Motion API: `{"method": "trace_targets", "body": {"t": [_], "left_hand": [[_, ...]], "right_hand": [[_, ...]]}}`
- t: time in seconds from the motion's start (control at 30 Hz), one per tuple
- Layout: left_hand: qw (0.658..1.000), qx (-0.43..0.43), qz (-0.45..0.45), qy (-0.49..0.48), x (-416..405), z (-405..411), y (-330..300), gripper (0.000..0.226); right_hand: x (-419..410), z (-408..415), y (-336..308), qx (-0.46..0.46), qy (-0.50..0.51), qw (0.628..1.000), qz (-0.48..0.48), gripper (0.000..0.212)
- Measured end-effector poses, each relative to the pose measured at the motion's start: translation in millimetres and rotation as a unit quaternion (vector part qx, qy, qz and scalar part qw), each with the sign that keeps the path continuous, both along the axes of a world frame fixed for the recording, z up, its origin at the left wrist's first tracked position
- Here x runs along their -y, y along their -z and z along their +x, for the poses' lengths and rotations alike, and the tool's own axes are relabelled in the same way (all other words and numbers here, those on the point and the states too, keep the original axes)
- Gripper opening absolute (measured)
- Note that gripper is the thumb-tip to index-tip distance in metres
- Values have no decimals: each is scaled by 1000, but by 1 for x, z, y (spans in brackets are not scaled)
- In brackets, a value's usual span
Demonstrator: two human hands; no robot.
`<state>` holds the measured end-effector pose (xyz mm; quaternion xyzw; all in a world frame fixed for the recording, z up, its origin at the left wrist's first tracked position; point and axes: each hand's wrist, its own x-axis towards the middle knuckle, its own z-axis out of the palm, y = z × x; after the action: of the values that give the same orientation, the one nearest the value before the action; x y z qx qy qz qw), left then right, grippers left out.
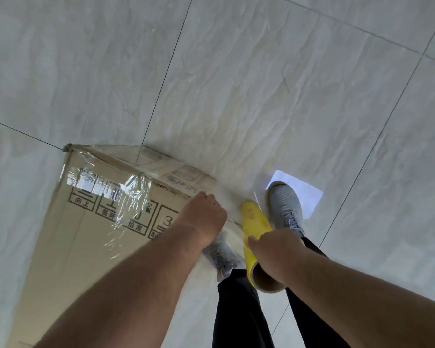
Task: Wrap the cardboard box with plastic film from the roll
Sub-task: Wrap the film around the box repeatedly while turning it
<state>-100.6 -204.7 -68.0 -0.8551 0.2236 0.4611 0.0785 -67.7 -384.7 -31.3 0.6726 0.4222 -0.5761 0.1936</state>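
The box (91, 222) stands on the floor (261, 84), film (133, 197) partly round it. Left hand (204, 219) presses film at its edge; right hand (271, 249) grips the roll (255, 224). Film looks thin and clingy, best tensioned from the roll.

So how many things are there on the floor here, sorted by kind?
Cardboard box: 1
Yellow roll of plastic film: 1
Grey sneakers: 2, one by the roll, one partly hidden under the left forearm
White sheet of paper: 1
Total: 5
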Motion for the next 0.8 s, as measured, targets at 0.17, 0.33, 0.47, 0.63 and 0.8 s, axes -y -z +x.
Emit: {"method": "trace_targets", "body": {"t": [0.17, 0.33, 0.47, 0.63, 0.8], "left_hand": [[998, 7, 23, 59, 1, -2, -4, 33], [983, 31, 78, 165, 12, -16, 1, 43], [979, 62, 63, 181, 14, -25, 9, 52], [977, 108, 40, 177, 8, -31, 17, 53], [985, 102, 26, 135, 15, -41, 24, 51]], "right_hand": [[9, -4, -6, 41, 39, 998, 36, 48], [34, -38, 0, 126, 289, 949, 4, 41], [50, -90, 3, 70, 655, 751, -46, 46], [45, -91, 13, 55, 658, 751, -5, 72], [53, -79, 15, 64, 481, 874, -5, 67]]}}
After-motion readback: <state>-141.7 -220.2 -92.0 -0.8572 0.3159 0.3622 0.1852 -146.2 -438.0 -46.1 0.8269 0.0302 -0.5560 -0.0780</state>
